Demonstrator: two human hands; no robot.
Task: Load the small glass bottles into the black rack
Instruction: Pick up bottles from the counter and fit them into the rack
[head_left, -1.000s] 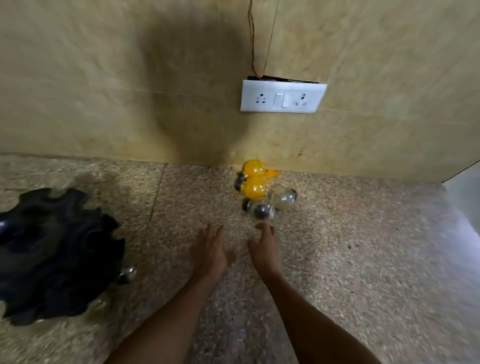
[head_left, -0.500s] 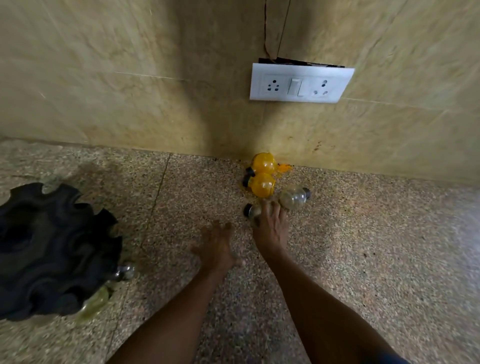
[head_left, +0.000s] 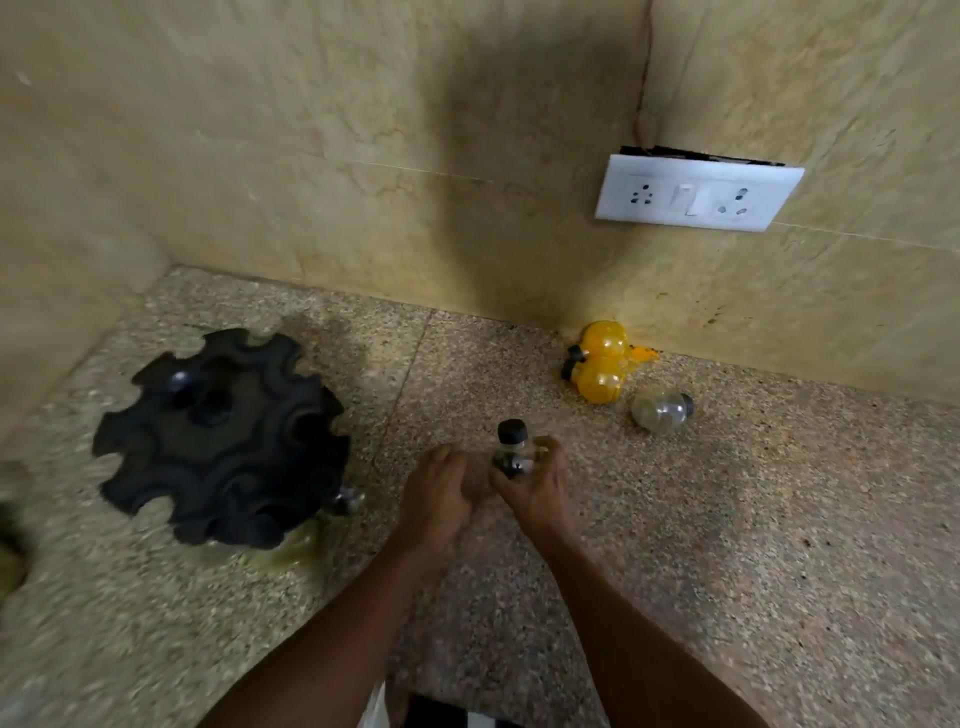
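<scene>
My right hand (head_left: 535, 486) grips clear glass bottles (head_left: 511, 451) with black caps, lifted just off the floor; two caps show between the fingers. My left hand (head_left: 436, 496) hovers beside it, fingers curled, holding nothing visible. The round black rack (head_left: 223, 441) with scalloped slots sits on the floor to the left. Two yellow bottles (head_left: 600, 364) lie against the wall, and a clear bottle (head_left: 661, 410) lies on its side right of them. Another bottle (head_left: 345, 501) rests at the rack's right edge.
A tiled wall runs along the back with a white switch and socket plate (head_left: 696, 193). A second wall closes the left side. The speckled stone floor (head_left: 727, 519) stretches out to the right.
My right hand closed on the clear bottles near the wall and drew them back toward me. The left hand moved in beside it. The camera swung left, bringing the rack further into view.
</scene>
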